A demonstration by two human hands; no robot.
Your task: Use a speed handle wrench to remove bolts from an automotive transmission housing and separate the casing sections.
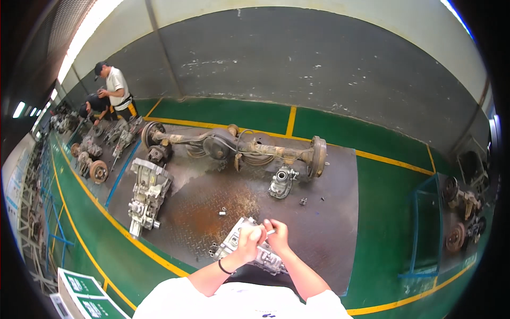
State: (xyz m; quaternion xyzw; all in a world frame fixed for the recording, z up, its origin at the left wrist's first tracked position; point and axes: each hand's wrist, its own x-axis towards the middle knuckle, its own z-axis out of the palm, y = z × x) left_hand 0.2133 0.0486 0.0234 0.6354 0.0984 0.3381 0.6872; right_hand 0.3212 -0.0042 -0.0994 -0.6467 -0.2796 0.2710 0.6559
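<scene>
Both my hands come together over a silver gearbox housing [271,259] that lies on the steel plate in front of me. My left hand [248,243] is closed, its fingers bunched; whatever is inside them is hidden. Beside it, my right hand [278,239] is closed too, with a small pale metal piece [270,232] showing at its fingers. The piece is too small to tell its kind. Several small bolts or fittings [213,250] sit by the housing's left end. Just beyond it lies a short silver cylinder [222,213].
A rusty axle [287,152] with drums spans the far side of the steel plate [329,228]. A large gearbox [149,186] stands left, a smaller housing [283,182] ahead right. Two people work far left among more parts. A blue frame [414,234] stands right.
</scene>
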